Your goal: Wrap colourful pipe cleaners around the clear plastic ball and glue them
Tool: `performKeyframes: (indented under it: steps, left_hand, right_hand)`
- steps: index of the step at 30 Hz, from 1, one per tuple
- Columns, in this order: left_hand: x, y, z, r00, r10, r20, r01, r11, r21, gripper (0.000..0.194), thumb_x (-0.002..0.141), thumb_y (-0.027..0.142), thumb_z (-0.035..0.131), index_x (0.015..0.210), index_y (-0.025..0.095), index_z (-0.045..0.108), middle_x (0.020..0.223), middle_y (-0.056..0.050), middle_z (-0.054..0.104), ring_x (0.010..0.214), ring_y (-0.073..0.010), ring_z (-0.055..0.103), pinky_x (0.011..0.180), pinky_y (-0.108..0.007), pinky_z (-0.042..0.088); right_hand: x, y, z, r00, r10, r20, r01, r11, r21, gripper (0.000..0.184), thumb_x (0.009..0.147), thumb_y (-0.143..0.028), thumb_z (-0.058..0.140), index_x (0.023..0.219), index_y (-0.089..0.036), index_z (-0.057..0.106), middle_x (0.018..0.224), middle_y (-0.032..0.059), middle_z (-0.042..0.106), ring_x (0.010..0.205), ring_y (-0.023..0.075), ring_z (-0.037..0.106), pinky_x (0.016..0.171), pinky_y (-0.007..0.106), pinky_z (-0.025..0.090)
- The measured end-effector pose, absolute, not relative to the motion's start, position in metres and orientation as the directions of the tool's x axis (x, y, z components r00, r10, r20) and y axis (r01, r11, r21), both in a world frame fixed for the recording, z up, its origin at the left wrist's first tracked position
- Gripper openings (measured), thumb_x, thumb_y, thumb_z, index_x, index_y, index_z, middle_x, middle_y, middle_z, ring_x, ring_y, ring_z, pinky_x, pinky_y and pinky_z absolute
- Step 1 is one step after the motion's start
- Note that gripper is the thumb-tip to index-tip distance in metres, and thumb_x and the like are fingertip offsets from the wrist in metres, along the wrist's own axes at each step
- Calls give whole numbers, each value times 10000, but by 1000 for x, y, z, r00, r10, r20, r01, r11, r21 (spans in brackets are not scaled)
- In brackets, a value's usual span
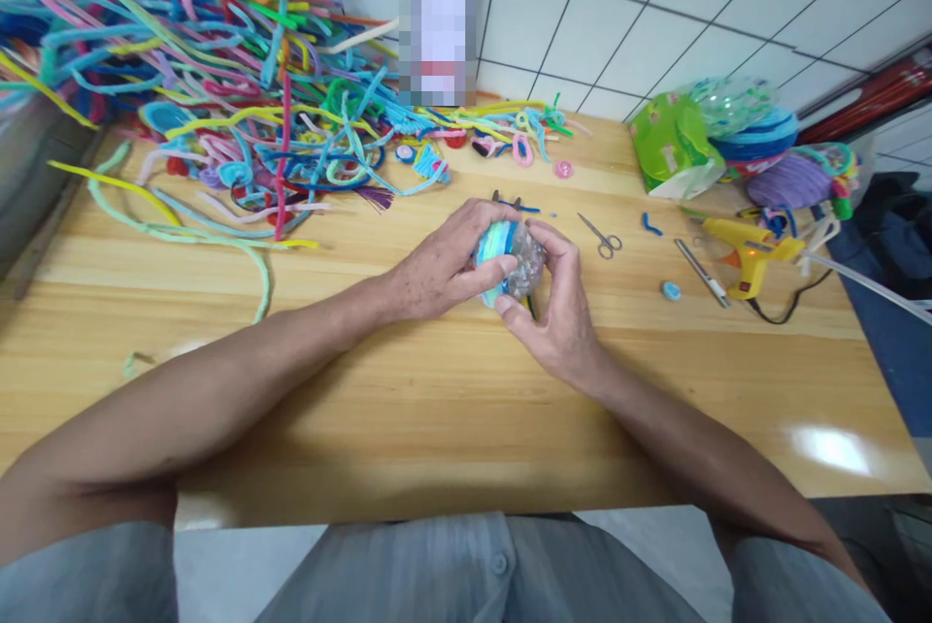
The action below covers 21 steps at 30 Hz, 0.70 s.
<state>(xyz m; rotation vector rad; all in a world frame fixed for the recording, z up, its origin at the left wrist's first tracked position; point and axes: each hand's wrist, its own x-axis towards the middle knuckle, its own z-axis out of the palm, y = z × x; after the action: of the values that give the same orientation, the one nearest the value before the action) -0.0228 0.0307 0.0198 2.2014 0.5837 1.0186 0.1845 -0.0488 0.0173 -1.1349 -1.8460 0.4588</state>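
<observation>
Both hands hold one rounded object [525,264] above the middle of the table. Its left part is wrapped in blue, light green and white fuzzy bands like pipe cleaners; its right part is clear and shiny, like plastic. My left hand [451,259] is closed round the banded side, thumb across the front. My right hand [560,298] grips the clear side, with its thumb on the lower edge. The fingers hide much of the object. Just behind it lie a dark blue pipe cleaner piece [530,209] and a small dark brown item, partly covered.
A tangled heap of pipe cleaners [218,118] covers the back left. Small scissors [603,237] lie right of my hands. Farther right are a pen-like tool [703,272], a yellow glue gun [753,249] with its cord, and a green tissue pack [676,146]. A blurred phone-like screen [438,21] stands behind.
</observation>
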Motion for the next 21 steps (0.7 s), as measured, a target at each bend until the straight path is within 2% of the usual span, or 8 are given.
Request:
performKeyframes:
  steps: [8,16,18,21]
  left_hand:
    - [-23,30,21,597,617,513,115,-699,706,505,1127,565,523,1474,200,552,1376,-155,663,1305,-302,639,1157,-475,529]
    - [-23,31,18,592,618,517,111,-698,707,492,1125,553,530,1483,218,551,1386,-147,664,1306,-300,637,1159,-483,533]
    - [-23,31,18,591,616,521,113,-703,703,491,1125,552,529,1480,213,552,1377,-149,662,1302,-299,639,1154,-485,537]
    - [-23,31,18,593,617,518,111,-699,706,487,1123,550,536,1474,213,554,1372,-153,661,1294,-299,645,1148,-491,540]
  right_hand:
    - [194,-46,13,-233,817,527,510,564,-649,757,968,-322,740,1645,-303,402,1639,166,521,1570,387,513,1285,677,483]
    - [200,-46,13,-263,811,522,447,582,-680,799,955,-414,765,1660,-291,409,1677,168,504,1594,412,482,1302,686,452]
    - [203,-46,16,-188,809,557,438,577,-690,670,968,-396,754,1582,-312,501,1596,141,574,1530,385,541,1262,666,484]
    - [207,-44,23,-50,772,634,442,586,-679,220,995,-307,746,1212,-328,714,1184,49,717,1173,281,698,1075,554,575]
